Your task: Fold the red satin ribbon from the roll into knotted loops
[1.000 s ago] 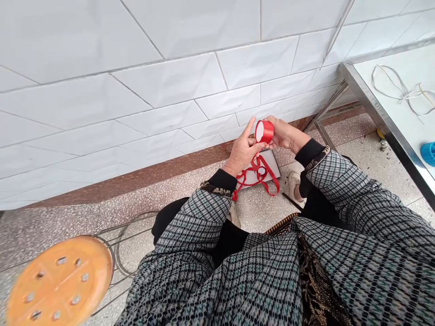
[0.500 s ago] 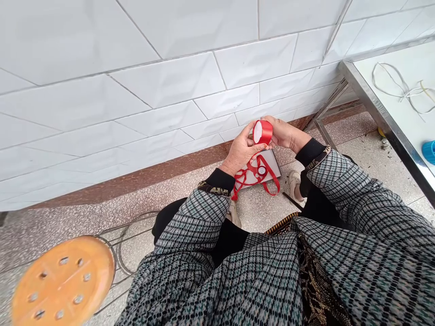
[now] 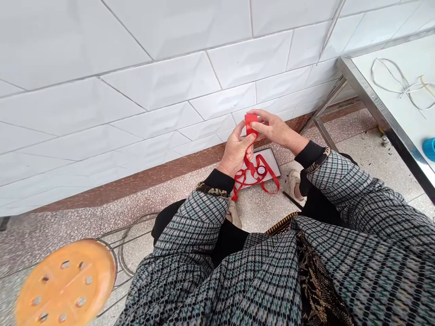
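Observation:
Both my hands meet around a roll of red ribbon (image 3: pixel 251 123) held up near the wall. My left hand (image 3: pixel 235 151) grips it from the left and below, thumb against its lower edge. From the right, my right hand (image 3: pixel 276 131) presses its thumb on the face of the roll, with its fingers over the top and behind. A loose length of red ribbon (image 3: pixel 249 164) hangs from under my left hand. Below lies a flat white box or board (image 3: pixel 272 159) on the floor, with tangled red ribbon and a small round dark-rimmed piece (image 3: pixel 261 170) on it.
An orange stool (image 3: pixel 66 283) with a holed seat stands at lower left, beside wire loops. On the right is a metal-edged table (image 3: pixel 377 97) bearing white cords (image 3: pixel 404 88) and a blue container (image 3: pixel 428 148). A tiled wall (image 3: pixel 176 86) rises in front.
The ribbon roll has turned, so its white round end no longer faces me, and has shifted slightly left and up. My right thumb now lies across it, and a ribbon strand hangs down.

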`<state>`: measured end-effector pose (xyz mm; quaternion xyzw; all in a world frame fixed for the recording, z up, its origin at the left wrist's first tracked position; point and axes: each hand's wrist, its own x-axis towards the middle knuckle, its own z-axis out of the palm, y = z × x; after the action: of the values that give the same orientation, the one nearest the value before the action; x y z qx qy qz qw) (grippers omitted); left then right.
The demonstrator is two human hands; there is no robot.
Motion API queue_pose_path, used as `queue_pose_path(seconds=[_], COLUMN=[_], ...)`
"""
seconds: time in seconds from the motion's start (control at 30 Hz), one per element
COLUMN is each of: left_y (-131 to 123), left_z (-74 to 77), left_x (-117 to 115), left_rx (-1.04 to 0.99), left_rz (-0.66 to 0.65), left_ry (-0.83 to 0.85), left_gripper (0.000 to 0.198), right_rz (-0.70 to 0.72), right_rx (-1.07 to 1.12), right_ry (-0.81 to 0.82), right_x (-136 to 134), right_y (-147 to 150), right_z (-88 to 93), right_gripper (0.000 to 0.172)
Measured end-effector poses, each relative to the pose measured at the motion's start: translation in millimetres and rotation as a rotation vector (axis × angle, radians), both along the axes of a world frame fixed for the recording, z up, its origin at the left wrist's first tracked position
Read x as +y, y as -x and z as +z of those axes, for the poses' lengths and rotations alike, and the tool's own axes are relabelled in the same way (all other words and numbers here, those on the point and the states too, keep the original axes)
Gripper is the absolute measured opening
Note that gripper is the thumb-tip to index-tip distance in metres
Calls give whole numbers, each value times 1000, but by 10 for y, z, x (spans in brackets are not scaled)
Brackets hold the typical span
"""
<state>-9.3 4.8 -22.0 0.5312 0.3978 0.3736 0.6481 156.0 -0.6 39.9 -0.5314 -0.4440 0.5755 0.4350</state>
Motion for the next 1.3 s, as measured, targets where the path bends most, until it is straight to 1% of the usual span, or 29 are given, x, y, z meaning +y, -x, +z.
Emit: queue_pose_path(seconds=[0.17,0.2,0.3,0.37,0.5,0.67,0.8,0.9,1.03,1.1,1.2,1.27,1.3], left_y=[-117,-138,-184,-197,-169,-68,12,51,69,67,60,58,59], left_z=[-30,-35,-34,-24,-15,-49,-38,-7,12,8,-6,-17,-22], left_x=[-57,-72,-111,-120,-81,17,69,79,68,60,54,56,60], left_rx=[24,29,32,29,24,-2,-18,-14,-38,-49,-72,-120,-152], left_rz=[160,178,202,208,169,26,-84,-123,-157,-155,-158,-155,-148], left_ry=[1,-4,-12,-6,-8,3,17,26,31,37,79,122,137], left_gripper=[54,49,42,46,68,87,100,100,95,94,100,103,103], right_rz=[-138,-154,-168,-152,-121,-78,25,96,169,186,204,202,193], right_rx=[25,37,83,117,164,150,88,82,130,126,88,59,50], right_ry=[123,156,243,292,403,462,521,540,517,515,518,486,445], right_x=[53,63,87,98,117,139,136,126,120,123,127,120,113], right_y=[20,17,2,-5,-13,-50,-85,-98,-96,-93,-99,-115,-127], right_z=[38,41,28,7,-37,-42,18,57,70,63,46,31,22], right_gripper=[5,7,23,28,39,51,56,60,65,68,73,72,69])
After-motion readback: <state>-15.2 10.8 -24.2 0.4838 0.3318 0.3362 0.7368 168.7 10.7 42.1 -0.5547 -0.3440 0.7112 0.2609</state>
